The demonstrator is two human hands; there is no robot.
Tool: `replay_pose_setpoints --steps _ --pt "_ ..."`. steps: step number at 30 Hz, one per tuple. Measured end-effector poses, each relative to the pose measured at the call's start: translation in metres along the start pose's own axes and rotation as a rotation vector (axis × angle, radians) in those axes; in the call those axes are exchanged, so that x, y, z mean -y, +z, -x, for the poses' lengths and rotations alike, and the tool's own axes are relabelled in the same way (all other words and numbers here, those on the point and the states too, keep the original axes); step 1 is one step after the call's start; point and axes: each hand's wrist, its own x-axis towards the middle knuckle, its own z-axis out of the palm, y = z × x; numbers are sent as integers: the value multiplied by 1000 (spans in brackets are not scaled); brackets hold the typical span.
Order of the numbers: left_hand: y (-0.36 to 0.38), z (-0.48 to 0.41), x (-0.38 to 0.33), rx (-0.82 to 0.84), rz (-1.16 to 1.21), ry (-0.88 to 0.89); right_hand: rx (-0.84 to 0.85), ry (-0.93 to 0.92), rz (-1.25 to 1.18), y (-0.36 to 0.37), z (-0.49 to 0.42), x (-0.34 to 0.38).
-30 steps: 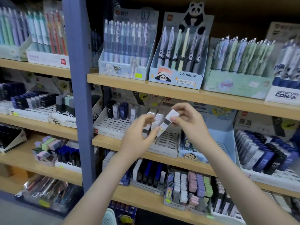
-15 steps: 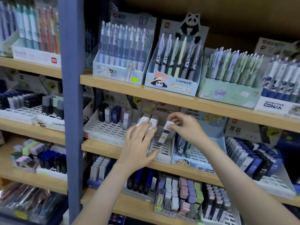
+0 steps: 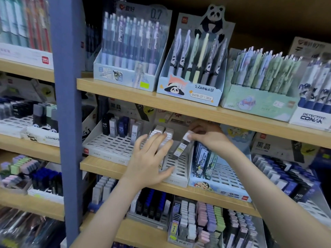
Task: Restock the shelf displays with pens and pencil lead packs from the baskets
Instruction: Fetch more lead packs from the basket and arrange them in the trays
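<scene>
Clear slim pencil lead pack (image 3: 181, 147) with a white cap leans over the white slotted display tray (image 3: 179, 170), its long axis steep, cap up-right and foot down-left toward the tray's slots. The right hand (image 3: 209, 137) pinches the cap. The left hand (image 3: 149, 158) lies open, fingers spread on the tray's row of white-capped packs (image 3: 162, 130). A second ago both hands held the pack out in front of the tray.

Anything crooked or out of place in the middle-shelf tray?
Only the lead pack pinched by the right hand: it leans diagonally over the slotted tray instead of standing upright. Nothing else stands out.
</scene>
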Motion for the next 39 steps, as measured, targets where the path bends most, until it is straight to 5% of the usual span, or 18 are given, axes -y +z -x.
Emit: replay_pose_setpoints --steps 6,13,23,39 --pt "5 -8 14 78 24 87 122 -7 111 -3 -10 -3" --pt "4 -9 16 68 53 100 -12 -31 1 1 -20 -9" --pt "6 -7 15 13 79 89 67 -105 255 11 -36 -7" --pt "7 -6 14 1 89 80 9 -142 239 9 -31 -8"
